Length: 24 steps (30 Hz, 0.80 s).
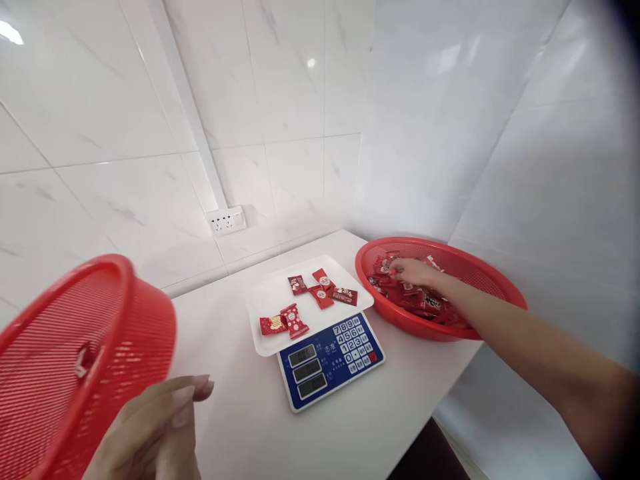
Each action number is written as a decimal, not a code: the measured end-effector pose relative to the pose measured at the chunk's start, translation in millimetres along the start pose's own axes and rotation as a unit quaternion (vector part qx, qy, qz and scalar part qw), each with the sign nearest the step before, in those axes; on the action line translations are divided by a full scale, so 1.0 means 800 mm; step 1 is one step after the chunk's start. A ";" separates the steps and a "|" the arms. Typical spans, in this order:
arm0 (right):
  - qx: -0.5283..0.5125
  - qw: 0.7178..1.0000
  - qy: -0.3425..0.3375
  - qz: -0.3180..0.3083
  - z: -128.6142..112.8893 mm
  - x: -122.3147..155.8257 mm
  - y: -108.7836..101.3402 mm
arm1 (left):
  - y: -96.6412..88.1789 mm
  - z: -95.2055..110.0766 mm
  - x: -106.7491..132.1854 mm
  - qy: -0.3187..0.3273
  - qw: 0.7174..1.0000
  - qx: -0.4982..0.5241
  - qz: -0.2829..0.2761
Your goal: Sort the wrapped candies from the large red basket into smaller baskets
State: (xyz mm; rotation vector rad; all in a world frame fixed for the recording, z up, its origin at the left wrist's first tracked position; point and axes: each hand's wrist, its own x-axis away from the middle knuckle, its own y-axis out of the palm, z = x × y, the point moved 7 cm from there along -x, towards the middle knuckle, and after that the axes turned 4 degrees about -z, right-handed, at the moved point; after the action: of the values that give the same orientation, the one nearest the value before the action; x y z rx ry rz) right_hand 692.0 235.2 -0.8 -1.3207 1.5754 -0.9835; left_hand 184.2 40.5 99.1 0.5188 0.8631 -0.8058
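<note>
My right hand (414, 272) reaches into the red basket (500, 283) on the right, fingertips pinched on a small red-wrapped candy (393, 271). Many red candy packets (433, 305) lie under and around this hand. At the lower left my left hand (155, 427) is closed, thumb pressed against the fingers, with nothing visible between them. It is beside the tilted red basket (155, 313) on the left. Between the hands stands a digital scale (333, 360) with a white tray (265, 303). Several candies (295, 321) in red and dark red wrappers rest on the tray in two groups.
Everything stands on a white table (300, 443), with its right edge running down toward me. A tiled wall (290, 180) with a power socket (227, 221) rises behind, and another wall closes off the right side. One wrapped piece (85, 360) shows through the left basket.
</note>
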 end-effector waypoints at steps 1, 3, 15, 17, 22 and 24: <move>-0.021 1.000 -0.005 -0.014 -0.006 -0.001 -0.004 | 0.002 0.006 0.001 0.004 1.000 0.003 0.002; -0.068 0.997 -0.021 -0.028 -0.027 0.002 -0.011 | 0.006 0.018 0.002 -0.003 1.000 0.002 -0.004; -0.167 0.972 -0.144 -0.076 -0.215 0.072 0.012 | 0.027 0.052 0.004 0.102 0.992 0.034 -0.062; -0.152 0.976 -0.145 -0.066 -0.215 0.075 0.015 | 0.026 0.056 0.002 0.128 0.988 0.056 -0.060; -0.090 0.956 -0.273 -0.056 -0.242 0.101 0.044 | 0.027 0.059 0.001 0.163 0.981 0.081 -0.063; -0.055 0.930 -0.356 -0.069 -0.270 0.122 0.064 | 0.031 0.057 0.002 0.154 0.982 0.083 -0.075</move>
State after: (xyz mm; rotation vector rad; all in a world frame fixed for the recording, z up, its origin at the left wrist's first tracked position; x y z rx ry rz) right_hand 463.3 156.8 14.3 -1.6420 0.9928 -0.4061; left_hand 225.6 23.4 125.4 0.7467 1.1359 -0.9560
